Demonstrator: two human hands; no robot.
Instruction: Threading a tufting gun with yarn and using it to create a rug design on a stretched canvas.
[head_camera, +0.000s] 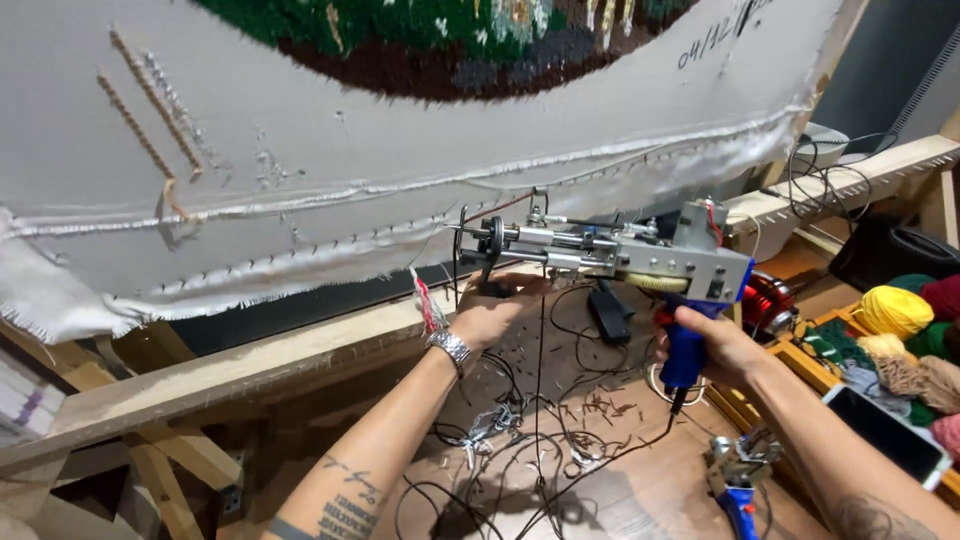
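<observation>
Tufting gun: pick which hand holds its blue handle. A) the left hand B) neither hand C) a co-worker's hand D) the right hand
D: the right hand wraps the blue handle of the tufting gun, while the left hand steadies the front part under the needle end, below the grey cloth.

Both forearms are bare, no sleeves. The left hand (487, 312) has a silver metal link watch at its wrist, with dark tattooed lettering further up; the right forearm seems tattooed too, though blurred.
</observation>
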